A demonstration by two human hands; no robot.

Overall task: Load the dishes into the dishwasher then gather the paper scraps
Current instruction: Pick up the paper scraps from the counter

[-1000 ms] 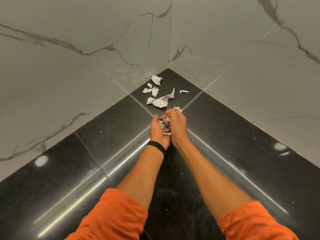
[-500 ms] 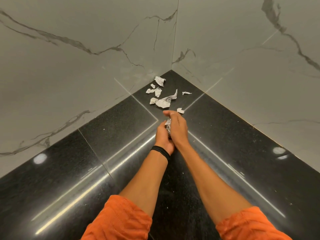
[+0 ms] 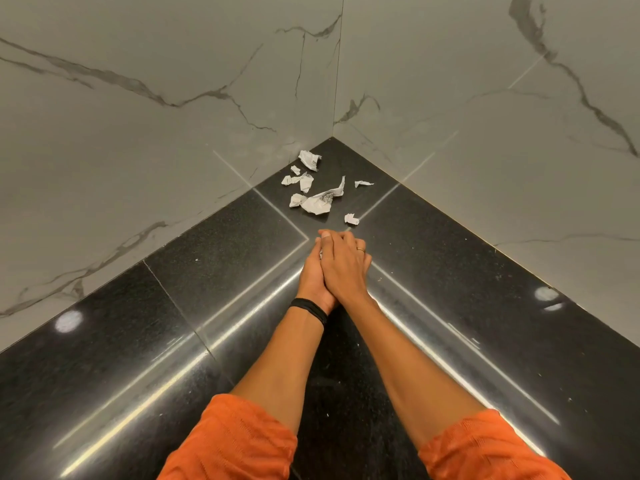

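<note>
White paper scraps [image 3: 317, 200] lie at 12 o'clock on the desk [image 3: 225, 237]. Left hand [image 3: 310, 273] and right hand [image 3: 346, 268] have just flattened together, their grip sandwiching collected scraps. More remain to gather.

Paper scraps [image 3: 317, 199] on counter [image 3: 450, 271] corner, just beyond right hand [image 3: 346, 265]

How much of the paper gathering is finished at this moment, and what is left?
Done: the dishes cannot be judged; no dishwasher is in view. In hand: gathered paper, barely visible, pressed between the left hand and the right hand. Left: several loose scraps lie on the black surface in the corner.
</note>
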